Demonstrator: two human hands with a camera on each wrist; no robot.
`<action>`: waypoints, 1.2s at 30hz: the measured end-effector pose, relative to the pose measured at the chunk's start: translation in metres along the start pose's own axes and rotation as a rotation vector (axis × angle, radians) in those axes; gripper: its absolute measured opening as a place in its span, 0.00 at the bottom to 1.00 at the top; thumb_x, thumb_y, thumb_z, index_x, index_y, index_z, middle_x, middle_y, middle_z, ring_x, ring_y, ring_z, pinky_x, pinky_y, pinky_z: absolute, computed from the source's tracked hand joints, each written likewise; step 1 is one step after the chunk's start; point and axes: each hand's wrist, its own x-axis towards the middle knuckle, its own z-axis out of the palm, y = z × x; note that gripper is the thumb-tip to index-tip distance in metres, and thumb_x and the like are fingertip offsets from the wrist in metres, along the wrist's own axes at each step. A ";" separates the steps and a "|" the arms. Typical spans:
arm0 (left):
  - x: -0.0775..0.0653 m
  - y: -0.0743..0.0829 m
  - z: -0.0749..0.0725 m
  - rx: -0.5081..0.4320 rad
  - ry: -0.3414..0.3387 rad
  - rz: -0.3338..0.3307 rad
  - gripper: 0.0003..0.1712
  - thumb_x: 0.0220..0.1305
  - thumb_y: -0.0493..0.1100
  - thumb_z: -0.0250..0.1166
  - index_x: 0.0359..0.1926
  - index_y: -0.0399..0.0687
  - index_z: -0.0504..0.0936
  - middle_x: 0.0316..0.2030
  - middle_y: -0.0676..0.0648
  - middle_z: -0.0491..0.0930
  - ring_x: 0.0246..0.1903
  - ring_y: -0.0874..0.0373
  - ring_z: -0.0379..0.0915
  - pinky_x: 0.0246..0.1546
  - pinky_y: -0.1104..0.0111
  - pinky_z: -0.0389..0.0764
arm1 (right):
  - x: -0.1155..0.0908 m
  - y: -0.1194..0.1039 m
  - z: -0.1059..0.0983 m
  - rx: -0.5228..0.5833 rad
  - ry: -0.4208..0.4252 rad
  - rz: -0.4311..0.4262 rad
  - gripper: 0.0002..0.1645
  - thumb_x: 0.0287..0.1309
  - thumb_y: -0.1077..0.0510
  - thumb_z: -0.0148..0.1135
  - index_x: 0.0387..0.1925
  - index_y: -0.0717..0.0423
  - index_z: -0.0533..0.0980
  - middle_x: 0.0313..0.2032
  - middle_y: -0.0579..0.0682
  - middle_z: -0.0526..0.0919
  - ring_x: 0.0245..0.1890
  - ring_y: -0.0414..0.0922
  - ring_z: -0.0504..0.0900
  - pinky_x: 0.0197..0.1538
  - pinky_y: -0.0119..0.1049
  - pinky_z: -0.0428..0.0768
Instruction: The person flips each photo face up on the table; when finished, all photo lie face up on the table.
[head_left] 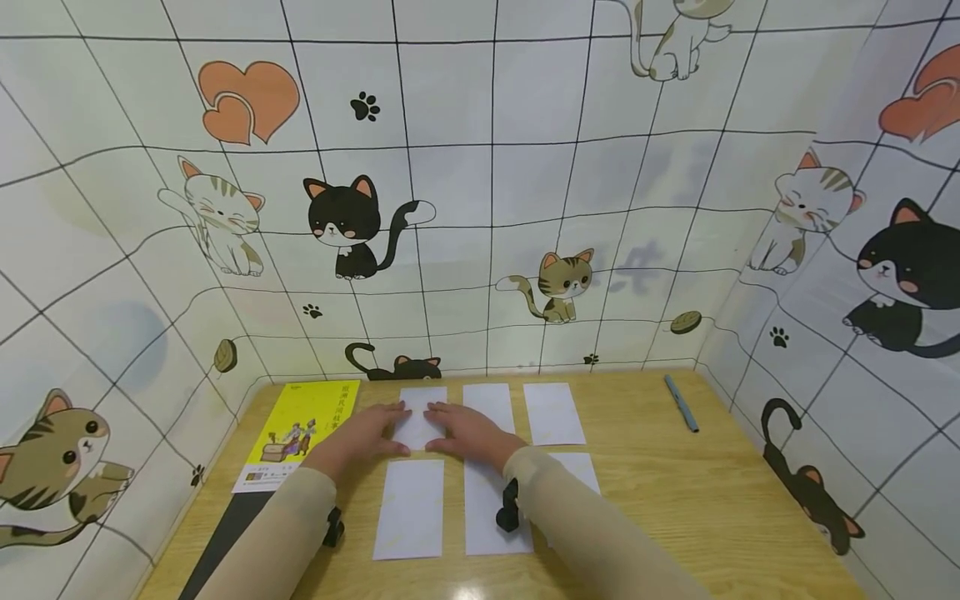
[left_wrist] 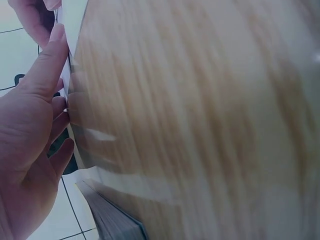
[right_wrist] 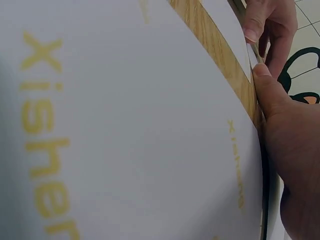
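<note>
At the far edge of the wood-grain table (head_left: 660, 492), the left hand (head_left: 367, 433) and right hand (head_left: 472, 433) rest on opposite sides of the far-left white paper sheet (head_left: 418, 428), touching it with fingers loosely extended and somewhat spread, thumbs toward the near side. That sheet lies flat in the back row of two rows of three, with the near-left sheet (head_left: 408, 510) just in front of it. A yellow illustrated booklet (head_left: 300, 421) lies beside the left hand, and a blue-grey pen (head_left: 681, 404) lies well apart at the right.

Desk nook, cat-print walls (head_left: 461, 183), wooden tabletop (head_left: 652, 508)
</note>
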 end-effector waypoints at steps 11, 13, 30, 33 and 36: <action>-0.001 0.001 0.003 0.056 0.025 0.052 0.48 0.70 0.65 0.76 0.81 0.49 0.74 0.83 0.42 0.65 0.82 0.39 0.59 0.81 0.42 0.59 | 0.000 0.002 0.001 -0.006 0.016 0.013 0.42 0.80 0.36 0.63 0.81 0.58 0.71 0.81 0.54 0.70 0.81 0.51 0.68 0.81 0.45 0.65; 0.000 0.000 0.003 0.066 0.027 0.049 0.48 0.70 0.66 0.75 0.82 0.50 0.73 0.83 0.43 0.64 0.82 0.39 0.59 0.81 0.42 0.59 | 0.001 0.001 0.001 -0.004 0.019 0.010 0.41 0.81 0.37 0.63 0.81 0.57 0.71 0.81 0.54 0.70 0.81 0.51 0.68 0.81 0.45 0.65; 0.003 -0.007 0.008 0.007 0.053 -0.011 0.44 0.71 0.67 0.74 0.81 0.58 0.75 0.82 0.46 0.67 0.82 0.42 0.60 0.81 0.43 0.59 | 0.006 0.009 0.006 0.032 0.050 0.021 0.39 0.80 0.38 0.64 0.80 0.56 0.73 0.79 0.52 0.74 0.80 0.51 0.70 0.81 0.46 0.66; 0.004 -0.008 0.009 -0.006 0.066 -0.004 0.43 0.71 0.66 0.74 0.80 0.57 0.76 0.81 0.45 0.69 0.81 0.42 0.62 0.81 0.42 0.60 | 0.005 0.007 0.004 0.039 0.057 0.011 0.38 0.81 0.41 0.64 0.79 0.58 0.73 0.77 0.54 0.76 0.78 0.53 0.73 0.80 0.48 0.67; 0.006 -0.009 0.010 -0.010 0.087 -0.002 0.42 0.71 0.65 0.75 0.79 0.57 0.77 0.79 0.46 0.72 0.79 0.43 0.65 0.80 0.43 0.62 | 0.006 0.006 0.004 0.023 0.062 0.012 0.38 0.81 0.40 0.64 0.78 0.58 0.73 0.76 0.54 0.77 0.77 0.53 0.74 0.80 0.47 0.68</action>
